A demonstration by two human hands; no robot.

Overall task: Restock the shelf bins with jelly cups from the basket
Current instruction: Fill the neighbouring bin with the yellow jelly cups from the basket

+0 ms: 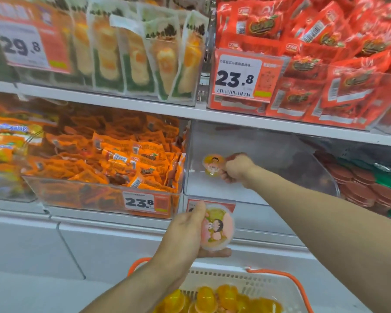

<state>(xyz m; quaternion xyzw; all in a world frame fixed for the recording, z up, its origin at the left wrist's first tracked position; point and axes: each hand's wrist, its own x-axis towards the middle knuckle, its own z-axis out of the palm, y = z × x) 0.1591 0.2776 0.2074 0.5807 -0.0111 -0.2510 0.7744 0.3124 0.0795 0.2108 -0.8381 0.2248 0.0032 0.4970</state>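
jelly cups from the basket (246,288) are going into the clear shelf bin (212,190), and both hands are loaded for it. reading left to right: at nine o'clock an open-topped bin of orange snack packets (113,159) sits heaped well above its front wall, a 23.8 price tag (139,202) on its face. just right of it, near six o'clock of centre, the left hand (185,231) has its fingers curled round a pink-lidded jelly cup (216,227), thumb over the top edge and fingers under the base; i judge it is held low and ready as the next one in. above it, at centre, the right hand (236,168) reaches inside the clear bin with its fingers closed on a small orange-lidded cup (213,164), lid facing out, apparently so the picture shows once it is set down. whether that cup touches the bin floor i cannot tell. otherwise the bin looks almost bare. at three o'clock a neighbouring bin holds stacked red-lidded cups (368,188). at six o'clock the white basket with orange handles holds many orange jelly cups (215,299), so most of the restocking seems still to do.
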